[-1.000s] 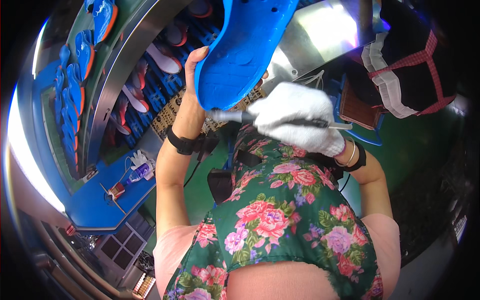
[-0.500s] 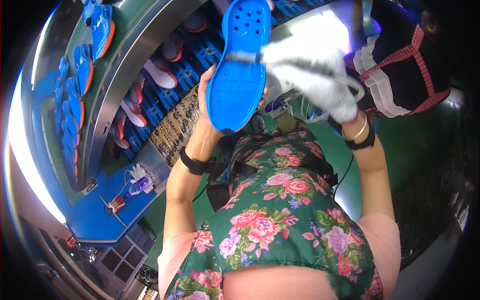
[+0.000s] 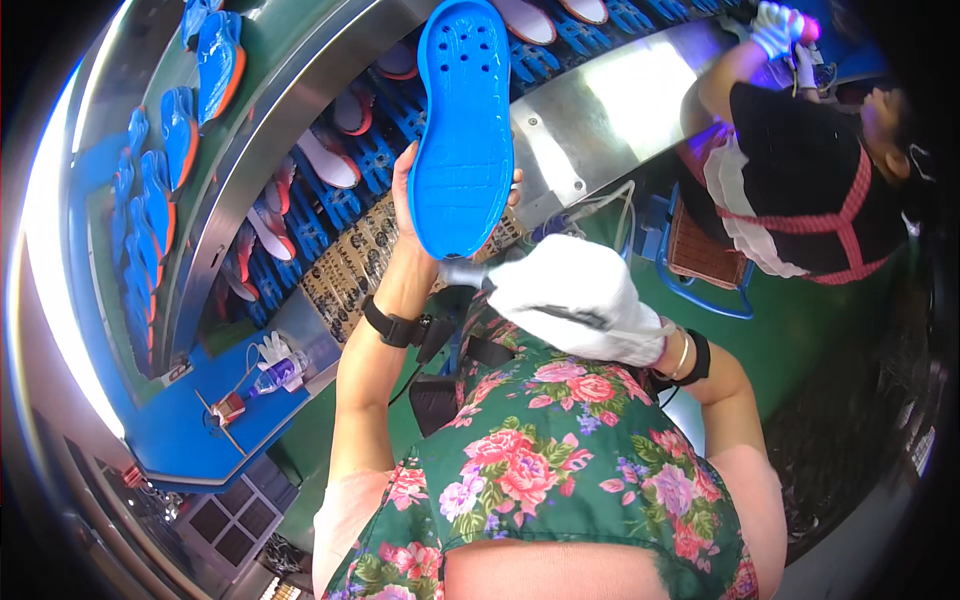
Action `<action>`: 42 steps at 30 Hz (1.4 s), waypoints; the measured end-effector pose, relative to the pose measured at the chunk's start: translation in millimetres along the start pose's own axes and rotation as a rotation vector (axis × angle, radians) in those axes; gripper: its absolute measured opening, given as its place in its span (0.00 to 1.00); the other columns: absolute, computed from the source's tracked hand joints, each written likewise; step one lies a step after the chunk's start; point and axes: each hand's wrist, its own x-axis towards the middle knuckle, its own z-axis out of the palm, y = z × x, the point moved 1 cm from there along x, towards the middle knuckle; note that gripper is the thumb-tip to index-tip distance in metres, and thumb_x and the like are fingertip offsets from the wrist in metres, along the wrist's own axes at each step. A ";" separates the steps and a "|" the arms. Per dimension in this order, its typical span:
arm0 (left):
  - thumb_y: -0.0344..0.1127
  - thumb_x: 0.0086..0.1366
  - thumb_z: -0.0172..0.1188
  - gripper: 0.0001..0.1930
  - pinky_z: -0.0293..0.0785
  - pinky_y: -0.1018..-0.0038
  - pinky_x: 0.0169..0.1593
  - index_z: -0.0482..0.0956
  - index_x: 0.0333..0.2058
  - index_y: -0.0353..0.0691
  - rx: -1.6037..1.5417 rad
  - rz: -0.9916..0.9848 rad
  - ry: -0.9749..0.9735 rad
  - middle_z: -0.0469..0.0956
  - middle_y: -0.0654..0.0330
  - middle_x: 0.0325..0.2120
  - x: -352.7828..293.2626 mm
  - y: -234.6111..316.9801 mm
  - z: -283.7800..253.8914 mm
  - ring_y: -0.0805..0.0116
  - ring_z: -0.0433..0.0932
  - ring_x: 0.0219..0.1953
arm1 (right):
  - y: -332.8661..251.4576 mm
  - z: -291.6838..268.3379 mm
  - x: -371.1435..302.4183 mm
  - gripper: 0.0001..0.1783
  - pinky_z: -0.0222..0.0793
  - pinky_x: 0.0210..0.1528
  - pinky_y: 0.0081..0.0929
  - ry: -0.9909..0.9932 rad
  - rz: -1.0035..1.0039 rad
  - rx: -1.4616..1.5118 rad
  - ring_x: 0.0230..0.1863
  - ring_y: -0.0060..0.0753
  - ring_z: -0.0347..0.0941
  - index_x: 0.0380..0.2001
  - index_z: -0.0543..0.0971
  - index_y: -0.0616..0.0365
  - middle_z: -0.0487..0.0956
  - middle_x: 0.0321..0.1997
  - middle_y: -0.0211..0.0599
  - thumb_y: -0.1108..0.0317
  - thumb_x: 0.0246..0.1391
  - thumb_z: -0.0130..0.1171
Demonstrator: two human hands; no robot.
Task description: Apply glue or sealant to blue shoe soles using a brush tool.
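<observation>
A blue shoe sole (image 3: 462, 160) with a raised rim and several round holes at its far end is held up before me. My left hand (image 3: 405, 195), bare, is closed around it from beneath; the thumb shows at its left edge and fingertips at its right. In a white glove, my right hand (image 3: 580, 300) is closed on a brush, whose blurred tip (image 3: 463, 273) is just below the near, heel end of the sole. Whether the tip touches the rim I cannot tell. Wet-looking shine shows inside the sole.
Blue soles with orange edges (image 3: 220, 65) hang on the left. A curved metal rail (image 3: 215, 210) fronts racks with white-and-red soles (image 3: 325, 160). A purple bottle (image 3: 275, 375) stands on a blue shelf (image 3: 180, 430). At right, a co-worker (image 3: 800, 180) is beside a blue-framed stool (image 3: 705, 250).
My gloved right hand has come down and left with the brush, from the sole's middle to its heel end. The sole has shifted slightly left. More of the co-worker now shows.
</observation>
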 end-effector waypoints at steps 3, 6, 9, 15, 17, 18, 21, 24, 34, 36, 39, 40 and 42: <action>0.68 0.63 0.53 0.49 0.72 0.44 0.59 0.58 0.71 0.35 0.034 0.078 -0.067 0.69 0.44 0.64 8.0 9.7 6.9 0.32 0.75 0.55 | 11.0 -12.4 16.3 0.07 0.78 0.41 0.28 0.083 0.206 0.274 0.38 0.32 0.84 0.33 0.87 0.58 0.87 0.38 0.39 0.78 0.48 0.73; 0.67 0.62 0.60 0.54 0.74 0.43 0.58 0.51 0.73 0.33 0.055 0.038 -0.092 0.63 0.43 0.67 16.9 18.6 15.5 0.34 0.73 0.54 | 24.3 -15.7 28.9 0.08 0.78 0.40 0.30 0.190 0.062 0.105 0.38 0.37 0.84 0.34 0.87 0.59 0.86 0.38 0.43 0.80 0.48 0.71; 0.70 0.59 0.60 0.56 0.74 0.42 0.56 0.52 0.72 0.31 0.145 0.042 -0.043 0.64 0.43 0.66 17.9 24.7 19.8 0.39 0.73 0.50 | 26.9 -9.2 20.6 0.11 0.78 0.43 0.31 -0.049 -0.119 -0.018 0.40 0.37 0.83 0.38 0.87 0.57 0.87 0.40 0.37 0.75 0.48 0.72; 0.73 0.58 0.58 0.58 0.81 0.57 0.47 0.53 0.71 0.29 0.324 -0.018 -0.039 0.70 0.33 0.57 12.7 28.7 16.7 0.46 0.74 0.43 | 33.7 -16.8 30.3 0.08 0.80 0.44 0.31 0.082 0.034 0.190 0.40 0.34 0.85 0.32 0.87 0.59 0.87 0.37 0.40 0.79 0.46 0.73; 0.73 0.57 0.59 0.59 0.82 0.60 0.44 0.53 0.71 0.29 0.403 0.015 0.038 0.70 0.29 0.54 9.6 29.2 15.1 0.43 0.76 0.45 | 40.4 -16.0 23.3 0.07 0.80 0.45 0.30 -0.009 0.058 0.203 0.41 0.34 0.85 0.32 0.87 0.60 0.88 0.38 0.40 0.79 0.46 0.73; 0.73 0.57 0.59 0.59 0.82 0.60 0.44 0.53 0.71 0.29 0.419 0.014 0.027 0.70 0.29 0.54 8.0 31.0 11.1 0.43 0.76 0.45 | 47.4 -14.4 16.0 0.07 0.80 0.46 0.30 -0.085 0.067 0.280 0.41 0.35 0.85 0.32 0.87 0.60 0.88 0.38 0.41 0.79 0.47 0.73; 0.72 0.60 0.58 0.58 0.80 0.50 0.52 0.50 0.72 0.29 0.209 0.134 0.053 0.68 0.33 0.59 -1.7 19.8 13.3 0.36 0.74 0.53 | 35.9 -23.0 1.0 0.07 0.79 0.47 0.27 -0.072 0.302 0.565 0.41 0.32 0.85 0.33 0.88 0.63 0.88 0.38 0.42 0.79 0.47 0.72; 0.74 0.61 0.58 0.59 0.77 0.46 0.58 0.47 0.74 0.31 0.234 0.197 -0.022 0.63 0.36 0.66 -8.3 20.6 43.4 0.33 0.72 0.56 | 54.5 -45.3 -20.4 0.09 0.79 0.46 0.25 0.203 0.229 0.593 0.41 0.34 0.85 0.35 0.88 0.66 0.88 0.43 0.47 0.82 0.47 0.69; 0.68 0.61 0.63 0.57 0.75 0.43 0.61 0.47 0.73 0.34 0.034 0.420 -0.294 0.51 0.33 0.71 21.6 168.4 135.9 0.28 0.62 0.66 | 52.8 -22.4 -23.2 0.09 0.72 0.32 0.15 0.551 0.596 0.762 0.28 0.17 0.78 0.37 0.88 0.62 0.87 0.32 0.33 0.79 0.51 0.70; 0.70 0.72 0.42 0.48 0.75 0.47 0.62 0.50 0.72 0.31 -0.202 0.439 -0.065 0.54 0.34 0.69 32.0 189.6 126.4 0.33 0.63 0.66 | 57.4 -15.5 -25.1 0.08 0.72 0.34 0.17 0.518 0.623 0.682 0.29 0.16 0.78 0.37 0.89 0.62 0.87 0.32 0.30 0.78 0.51 0.71; 0.70 0.73 0.35 0.47 0.75 0.47 0.62 0.49 0.72 0.31 -0.263 0.437 0.034 0.56 0.34 0.68 41.5 210.9 136.1 0.34 0.63 0.66 | 63.5 -12.9 -32.2 0.09 0.76 0.43 0.22 0.464 0.641 0.570 0.37 0.22 0.82 0.39 0.88 0.64 0.88 0.37 0.33 0.78 0.52 0.70; 0.70 0.73 0.34 0.47 0.74 0.48 0.63 0.50 0.72 0.30 -0.283 0.436 -0.006 0.57 0.34 0.68 41.9 226.1 136.5 0.34 0.62 0.66 | 58.4 -14.1 -26.2 0.09 0.76 0.44 0.22 0.436 0.605 0.600 0.39 0.22 0.82 0.39 0.88 0.63 0.88 0.39 0.35 0.77 0.52 0.69; 0.71 0.73 0.33 0.48 0.74 0.48 0.63 0.51 0.72 0.30 -0.297 0.441 -0.055 0.57 0.34 0.67 46.7 249.4 128.7 0.34 0.62 0.67 | 65.1 -12.0 -21.2 0.09 0.76 0.45 0.22 0.417 0.536 0.524 0.39 0.23 0.82 0.39 0.88 0.63 0.88 0.39 0.36 0.76 0.53 0.68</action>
